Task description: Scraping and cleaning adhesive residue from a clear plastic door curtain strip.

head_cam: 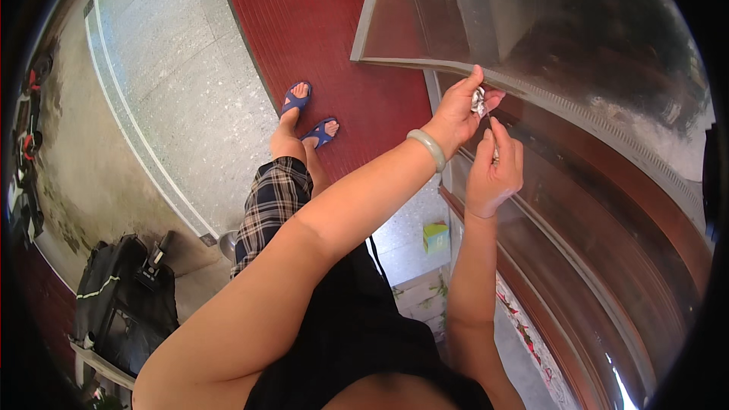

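My left hand (462,107), with a pale bangle (428,149) at its wrist, holds a small crumpled silvery piece (478,100) between thumb and fingers. Just below it in the picture, my right hand (496,168) pinches something small, mostly hidden by the fingers. Between the two hands runs what looks like a thin strand, too fine to tell. Both hands are raised near the pale lower edge of a glossy panel (547,23).
Reddish-brown panels (592,205) curve along the right side. A dark red ribbed mat (319,28) lies under my sandals (323,132). On the floor are a green-yellow box (435,237) and a metal bowl (228,245). A black-covered vehicle (122,302) stands at lower left.
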Available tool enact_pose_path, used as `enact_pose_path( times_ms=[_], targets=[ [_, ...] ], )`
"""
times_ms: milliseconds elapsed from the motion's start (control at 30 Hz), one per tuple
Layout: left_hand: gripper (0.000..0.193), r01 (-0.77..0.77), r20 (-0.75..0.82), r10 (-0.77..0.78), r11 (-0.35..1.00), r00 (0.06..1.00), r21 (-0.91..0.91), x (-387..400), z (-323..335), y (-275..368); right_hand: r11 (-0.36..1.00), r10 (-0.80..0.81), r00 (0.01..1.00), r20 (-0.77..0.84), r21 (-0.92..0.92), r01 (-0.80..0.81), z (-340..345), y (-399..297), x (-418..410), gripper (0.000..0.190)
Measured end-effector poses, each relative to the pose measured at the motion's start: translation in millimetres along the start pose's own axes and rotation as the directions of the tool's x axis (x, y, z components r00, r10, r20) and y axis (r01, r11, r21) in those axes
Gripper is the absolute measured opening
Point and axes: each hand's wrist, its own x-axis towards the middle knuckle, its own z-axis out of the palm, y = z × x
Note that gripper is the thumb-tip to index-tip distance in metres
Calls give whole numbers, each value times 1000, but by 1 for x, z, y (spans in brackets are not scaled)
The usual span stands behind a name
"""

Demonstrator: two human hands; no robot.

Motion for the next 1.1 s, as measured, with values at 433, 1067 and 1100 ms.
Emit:
enact_pose_path(
  times_ms=[433, 1067, 1100],
  targets=[
    [36, 31, -5, -32, 996, 999, -85, -10, 0, 13, 994, -55, 997, 59, -89, 60, 25, 15, -21, 39],
    [53, 78, 0, -81, 962, 997, 263, 26, -15, -1, 973, 154, 988, -2, 175, -151, -53, -13, -103, 30],
    [54, 57, -22, -53, 951, 998, 303, 22, -11, -4, 965, 176, 984, -11, 198, -170, -56, -14, -110, 31]
  ],
)
